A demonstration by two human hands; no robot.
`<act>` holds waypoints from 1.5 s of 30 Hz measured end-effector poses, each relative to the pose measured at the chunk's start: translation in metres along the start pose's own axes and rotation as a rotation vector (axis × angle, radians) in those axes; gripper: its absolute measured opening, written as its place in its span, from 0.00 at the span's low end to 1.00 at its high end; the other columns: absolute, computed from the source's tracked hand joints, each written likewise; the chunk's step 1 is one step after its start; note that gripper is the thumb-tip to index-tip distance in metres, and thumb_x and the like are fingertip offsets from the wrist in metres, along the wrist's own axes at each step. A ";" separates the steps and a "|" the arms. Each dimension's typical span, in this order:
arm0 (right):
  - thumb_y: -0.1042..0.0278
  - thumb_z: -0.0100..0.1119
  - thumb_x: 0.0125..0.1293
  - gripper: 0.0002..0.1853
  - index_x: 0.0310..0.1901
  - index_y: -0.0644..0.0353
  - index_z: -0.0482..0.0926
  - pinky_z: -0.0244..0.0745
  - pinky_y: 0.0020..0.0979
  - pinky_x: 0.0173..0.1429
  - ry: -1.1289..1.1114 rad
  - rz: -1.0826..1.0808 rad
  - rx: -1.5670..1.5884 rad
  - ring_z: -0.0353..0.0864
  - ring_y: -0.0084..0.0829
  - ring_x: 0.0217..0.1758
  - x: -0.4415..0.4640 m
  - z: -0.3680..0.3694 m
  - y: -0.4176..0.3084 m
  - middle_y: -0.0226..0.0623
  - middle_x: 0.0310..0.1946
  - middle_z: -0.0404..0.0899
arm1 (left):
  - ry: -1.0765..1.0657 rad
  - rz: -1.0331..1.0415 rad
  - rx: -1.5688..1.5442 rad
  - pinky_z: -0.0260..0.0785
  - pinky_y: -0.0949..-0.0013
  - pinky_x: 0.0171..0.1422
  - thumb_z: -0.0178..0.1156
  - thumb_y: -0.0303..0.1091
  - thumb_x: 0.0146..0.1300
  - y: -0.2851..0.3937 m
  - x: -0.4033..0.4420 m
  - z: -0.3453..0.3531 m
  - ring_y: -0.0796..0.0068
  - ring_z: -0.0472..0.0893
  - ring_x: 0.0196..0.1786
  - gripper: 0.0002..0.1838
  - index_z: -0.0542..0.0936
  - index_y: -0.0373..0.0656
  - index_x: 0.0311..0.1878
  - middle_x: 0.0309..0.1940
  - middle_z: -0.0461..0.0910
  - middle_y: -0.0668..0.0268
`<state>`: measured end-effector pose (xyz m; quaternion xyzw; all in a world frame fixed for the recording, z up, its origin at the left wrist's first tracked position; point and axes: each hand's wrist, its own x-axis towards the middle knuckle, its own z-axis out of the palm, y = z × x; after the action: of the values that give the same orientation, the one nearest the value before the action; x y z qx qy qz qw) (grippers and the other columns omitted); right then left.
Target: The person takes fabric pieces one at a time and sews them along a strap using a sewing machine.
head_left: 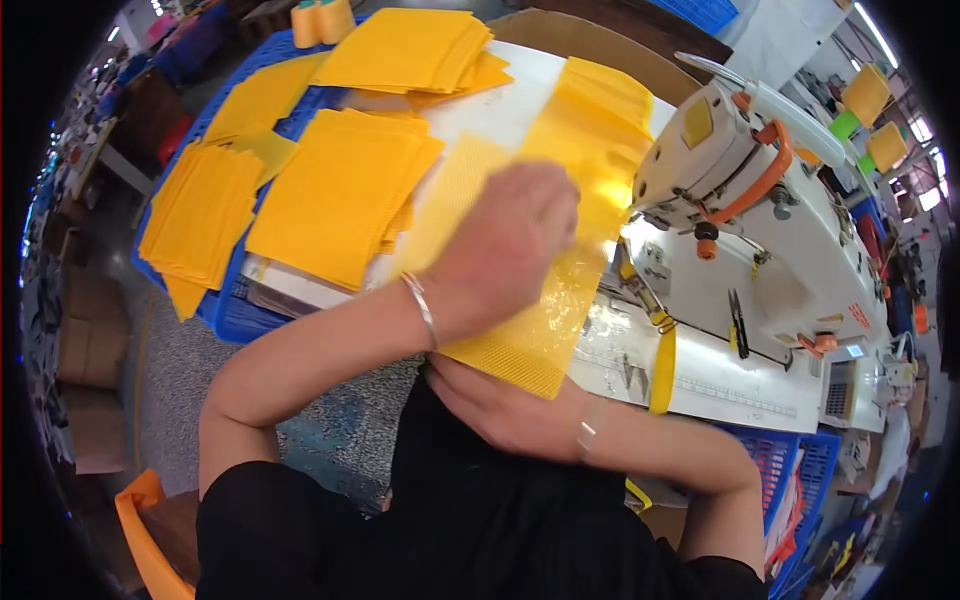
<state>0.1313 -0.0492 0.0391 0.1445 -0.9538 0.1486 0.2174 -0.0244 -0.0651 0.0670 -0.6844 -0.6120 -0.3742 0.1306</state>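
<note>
My left hand [515, 240] is over a yellow piece [560, 310] of mesh and shiny clear film, in front of the sewing machine [700, 150]. Its fingers are curled and somewhat blurred; whatever they grip is hidden. Below the piece's near edge is my right hand [490, 405], close to my lap, with its fingertips out of sight beneath the mesh. The yellow piece extends from the machine bed toward my body. Beyond my left hand, a glossy yellow sheet [590, 110] lies beside the machine head.
Stacks of yellow fabric pieces [335, 190] lie on the left, partly over a blue crate [235, 318]. Black snips [738, 325] and a yellow strip [663, 370] are on the machine bed. Another blue basket [815, 470] stands at lower right. Thread cones [322, 22] stand at the back left.
</note>
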 end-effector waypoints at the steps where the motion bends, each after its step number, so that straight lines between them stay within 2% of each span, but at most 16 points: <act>1: 0.69 0.58 0.70 0.12 0.52 0.60 0.82 0.77 0.39 0.59 -0.162 -0.119 -0.094 0.82 0.39 0.60 -0.027 -0.026 -0.001 0.42 0.54 0.82 | -0.002 0.048 0.048 0.63 0.56 0.66 0.56 0.30 0.65 -0.003 -0.010 0.026 0.56 0.73 0.57 0.09 0.75 0.38 0.46 0.53 0.76 0.57; 2: 0.72 0.62 0.66 0.09 0.46 0.64 0.83 0.76 0.39 0.59 0.008 -0.027 0.009 0.81 0.40 0.59 -0.048 -0.041 0.001 0.43 0.53 0.81 | -0.005 0.092 0.098 0.63 0.57 0.66 0.56 0.32 0.67 -0.006 -0.018 0.048 0.56 0.73 0.59 0.10 0.75 0.39 0.48 0.55 0.76 0.57; 4: 0.76 0.64 0.63 0.08 0.44 0.65 0.83 0.77 0.38 0.57 0.135 0.340 -0.243 0.82 0.43 0.53 -0.096 -0.066 0.011 0.45 0.50 0.82 | -0.043 0.084 0.056 0.63 0.57 0.67 0.56 0.34 0.67 -0.013 -0.027 0.075 0.57 0.73 0.61 0.11 0.75 0.39 0.49 0.56 0.76 0.58; 5: 0.75 0.66 0.61 0.16 0.51 0.65 0.82 0.79 0.37 0.54 0.289 0.599 -0.330 0.82 0.43 0.52 -0.106 -0.071 0.015 0.44 0.48 0.82 | -0.088 0.082 0.030 0.63 0.58 0.68 0.56 0.36 0.68 -0.016 -0.030 0.086 0.57 0.73 0.62 0.13 0.75 0.39 0.50 0.57 0.76 0.58; 7: 0.80 0.60 0.65 0.13 0.50 0.69 0.80 0.79 0.36 0.46 0.588 0.871 -0.087 0.83 0.39 0.38 -0.109 -0.075 0.025 0.45 0.39 0.84 | -0.185 0.088 -0.007 0.62 0.59 0.69 0.56 0.41 0.69 -0.023 -0.029 0.095 0.59 0.72 0.65 0.16 0.75 0.40 0.53 0.60 0.76 0.59; 8: 0.80 0.60 0.65 0.13 0.50 0.69 0.80 0.79 0.36 0.46 0.593 0.876 -0.080 0.83 0.39 0.38 -0.114 -0.080 0.026 0.45 0.39 0.84 | -0.194 0.089 -0.004 0.62 0.59 0.69 0.56 0.41 0.69 -0.023 -0.027 0.093 0.59 0.72 0.65 0.16 0.75 0.40 0.53 0.60 0.76 0.59; 12: 0.78 0.58 0.67 0.13 0.53 0.69 0.76 0.79 0.30 0.42 0.239 1.424 0.957 0.82 0.33 0.31 -0.148 -0.123 0.032 0.43 0.32 0.83 | -0.299 0.142 0.067 0.59 0.60 0.70 0.56 0.47 0.71 -0.020 -0.017 0.082 0.63 0.70 0.67 0.21 0.75 0.41 0.57 0.64 0.76 0.62; 17: 0.76 0.56 0.70 0.10 0.50 0.68 0.75 0.78 0.23 0.35 0.199 1.280 1.108 0.80 0.30 0.22 -0.192 -0.129 0.062 0.43 0.27 0.82 | -0.308 0.198 0.193 0.58 0.61 0.71 0.56 0.49 0.71 -0.018 -0.008 0.083 0.64 0.70 0.66 0.22 0.76 0.41 0.57 0.63 0.76 0.63; 23: 0.75 0.54 0.72 0.06 0.45 0.68 0.76 0.78 0.22 0.29 0.295 1.308 1.224 0.78 0.30 0.19 -0.183 -0.131 0.062 0.44 0.25 0.83 | -0.416 0.164 0.211 0.55 0.61 0.74 0.55 0.52 0.71 -0.020 0.001 0.086 0.65 0.69 0.70 0.26 0.73 0.43 0.63 0.66 0.73 0.66; 28: 0.74 0.55 0.72 0.06 0.41 0.68 0.76 0.77 0.24 0.24 0.286 1.261 1.264 0.76 0.30 0.16 -0.191 -0.134 0.070 0.45 0.24 0.83 | -0.401 0.183 0.228 0.56 0.60 0.73 0.55 0.53 0.71 -0.021 0.006 0.093 0.64 0.70 0.68 0.25 0.74 0.42 0.60 0.65 0.74 0.66; 32: 0.69 0.57 0.72 0.09 0.38 0.68 0.76 0.72 0.23 0.17 0.308 1.190 1.246 0.73 0.29 0.10 -0.200 -0.133 0.072 0.44 0.19 0.81 | -0.253 0.125 0.137 0.57 0.60 0.70 0.55 0.51 0.71 -0.021 0.002 0.104 0.62 0.73 0.61 0.24 0.77 0.40 0.56 0.62 0.77 0.63; 37: 0.72 0.58 0.71 0.09 0.39 0.71 0.79 0.74 0.24 0.20 0.272 1.155 1.339 0.76 0.30 0.14 -0.211 -0.138 0.076 0.45 0.21 0.81 | -0.279 0.111 0.125 0.58 0.59 0.71 0.56 0.54 0.70 -0.024 0.003 0.104 0.64 0.70 0.66 0.25 0.74 0.43 0.58 0.62 0.76 0.64; 45: 0.71 0.60 0.70 0.11 0.39 0.74 0.80 0.73 0.24 0.18 0.267 1.055 1.380 0.74 0.29 0.12 -0.238 -0.136 0.080 0.45 0.20 0.81 | -0.290 0.114 0.087 0.59 0.61 0.70 0.57 0.51 0.70 -0.027 0.005 0.106 0.62 0.71 0.66 0.23 0.75 0.44 0.59 0.65 0.74 0.64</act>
<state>0.3606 0.1210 0.0299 -0.2346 -0.5603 0.7888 0.0943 -0.0125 0.0116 -0.0100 -0.7586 -0.6002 -0.2365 0.0914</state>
